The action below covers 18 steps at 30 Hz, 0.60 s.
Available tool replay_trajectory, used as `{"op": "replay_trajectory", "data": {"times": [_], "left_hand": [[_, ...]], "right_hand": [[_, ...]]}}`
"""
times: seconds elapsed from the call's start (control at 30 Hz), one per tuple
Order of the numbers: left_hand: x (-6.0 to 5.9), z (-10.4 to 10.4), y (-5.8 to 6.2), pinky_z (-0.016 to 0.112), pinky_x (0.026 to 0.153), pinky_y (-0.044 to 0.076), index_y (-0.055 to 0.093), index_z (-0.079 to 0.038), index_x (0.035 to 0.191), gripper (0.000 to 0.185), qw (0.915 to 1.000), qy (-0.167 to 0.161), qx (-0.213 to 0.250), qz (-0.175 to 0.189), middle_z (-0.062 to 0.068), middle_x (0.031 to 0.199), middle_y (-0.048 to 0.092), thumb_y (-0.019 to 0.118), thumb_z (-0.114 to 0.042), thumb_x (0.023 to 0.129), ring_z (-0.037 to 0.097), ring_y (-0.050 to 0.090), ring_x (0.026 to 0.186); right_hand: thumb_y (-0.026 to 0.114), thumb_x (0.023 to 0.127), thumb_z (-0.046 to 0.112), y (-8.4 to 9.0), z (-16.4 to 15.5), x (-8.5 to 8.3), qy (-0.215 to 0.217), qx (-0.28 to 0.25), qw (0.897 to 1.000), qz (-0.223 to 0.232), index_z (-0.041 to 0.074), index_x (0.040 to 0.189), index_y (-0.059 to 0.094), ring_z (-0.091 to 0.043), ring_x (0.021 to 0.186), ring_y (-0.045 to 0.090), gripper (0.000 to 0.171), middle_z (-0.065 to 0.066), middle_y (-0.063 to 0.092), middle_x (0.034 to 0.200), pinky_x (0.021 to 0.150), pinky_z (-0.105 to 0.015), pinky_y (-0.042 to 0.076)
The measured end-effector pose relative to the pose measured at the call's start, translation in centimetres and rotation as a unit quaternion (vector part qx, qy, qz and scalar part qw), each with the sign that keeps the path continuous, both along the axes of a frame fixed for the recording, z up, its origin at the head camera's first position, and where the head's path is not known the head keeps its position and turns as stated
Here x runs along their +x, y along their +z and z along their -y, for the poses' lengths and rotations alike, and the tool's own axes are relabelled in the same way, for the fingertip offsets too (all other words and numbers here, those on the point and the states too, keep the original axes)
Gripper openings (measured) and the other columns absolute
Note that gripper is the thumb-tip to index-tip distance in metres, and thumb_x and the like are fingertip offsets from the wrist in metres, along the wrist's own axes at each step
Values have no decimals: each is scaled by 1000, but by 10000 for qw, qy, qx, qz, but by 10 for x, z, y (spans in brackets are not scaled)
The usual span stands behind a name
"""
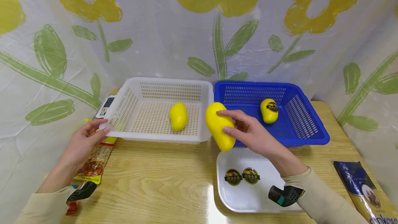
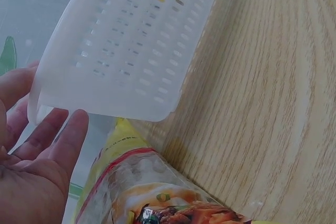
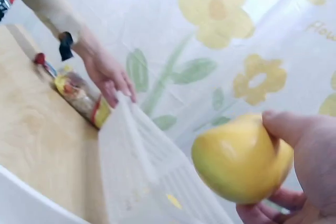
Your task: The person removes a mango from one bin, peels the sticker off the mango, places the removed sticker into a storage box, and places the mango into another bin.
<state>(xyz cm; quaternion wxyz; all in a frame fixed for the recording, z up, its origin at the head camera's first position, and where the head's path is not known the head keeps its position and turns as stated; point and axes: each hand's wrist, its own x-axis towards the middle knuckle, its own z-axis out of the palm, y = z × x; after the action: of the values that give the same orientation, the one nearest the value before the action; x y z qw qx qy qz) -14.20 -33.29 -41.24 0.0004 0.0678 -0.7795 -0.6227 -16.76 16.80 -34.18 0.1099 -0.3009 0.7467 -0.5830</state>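
Observation:
My right hand (image 1: pixel 245 132) grips a plain yellow mango (image 1: pixel 219 125) in the air, over the gap between the white basket (image 1: pixel 161 134) and the blue basket (image 1: pixel 308 137); the right wrist view shows that mango (image 3: pixel 239 158) held by thumb and fingers. A second yellow mango (image 1: pixel 178 116) lies in the white basket. A mango with a dark sticker (image 1: pixel 269 110) lies in the blue basket. My left hand (image 1: pixel 90 134) rests with straight fingers against the white basket's front left corner (image 2: pixel 105 103).
A white tray (image 1: pixel 248 196) with two round dark stickers (image 1: pixel 242 176) lies in front of the blue basket. A snack packet (image 1: pixel 94 163) lies under my left hand, a dark packet (image 1: pixel 360 186) at the right edge. A small scale (image 1: pixel 105 105) sits behind the white basket.

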Motion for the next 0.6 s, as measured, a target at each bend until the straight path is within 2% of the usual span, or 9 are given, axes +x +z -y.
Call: {"op": "replay_trajectory", "data": {"times": [0.2, 0.3, 0.43, 0.53, 0.6], "left_hand": [[0, 2, -1, 17, 78, 54, 48, -8, 138, 50, 9999, -80, 116, -39, 9, 134, 39, 65, -28, 95, -2, 59, 93], [-1, 2, -2, 17, 78, 54, 48, -9, 138, 50, 9999, -89, 126, -3, 12, 139, 34, 65, -28, 95, -2, 59, 94], [-1, 3, -3, 15, 79, 52, 48, -11, 138, 49, 10000, -62, -4, 61, 19, 146, 21, 64, -30, 96, -1, 57, 93], [-1, 3, -3, 15, 80, 52, 47, -12, 139, 50, 9999, -62, -80, 79, 18, 147, 19, 63, -30, 96, -1, 56, 94], [-1, 4, -3, 15, 79, 53, 47, -11, 139, 50, 9999, -80, -40, 68, 15, 145, 24, 63, -29, 96, -1, 56, 94]], "right_hand": [[59, 99, 20, 13, 4, -29, -651, 417, 9970, 0, 19, 143, 49, -28, 88, 58, 44, -13, 55, 123, 76, -29, 55], [59, 99, 27, 15, 10, -45, -867, 630, 9942, -50, 25, 142, 50, -28, 84, 55, 44, -10, 53, 123, 73, -31, 53], [59, 98, 35, 14, 21, -64, -964, 873, 9915, -49, 30, 142, 50, -28, 85, 51, 45, -5, 51, 127, 72, -34, 49], [59, 98, 36, 12, 34, -77, -940, 1006, 9903, -167, 28, 142, 50, -27, 90, 49, 45, -4, 52, 127, 72, -35, 46], [59, 98, 35, 10, 43, -85, -897, 1092, 9898, -191, 27, 142, 50, -28, 95, 48, 45, -5, 52, 126, 75, -35, 46]]}}
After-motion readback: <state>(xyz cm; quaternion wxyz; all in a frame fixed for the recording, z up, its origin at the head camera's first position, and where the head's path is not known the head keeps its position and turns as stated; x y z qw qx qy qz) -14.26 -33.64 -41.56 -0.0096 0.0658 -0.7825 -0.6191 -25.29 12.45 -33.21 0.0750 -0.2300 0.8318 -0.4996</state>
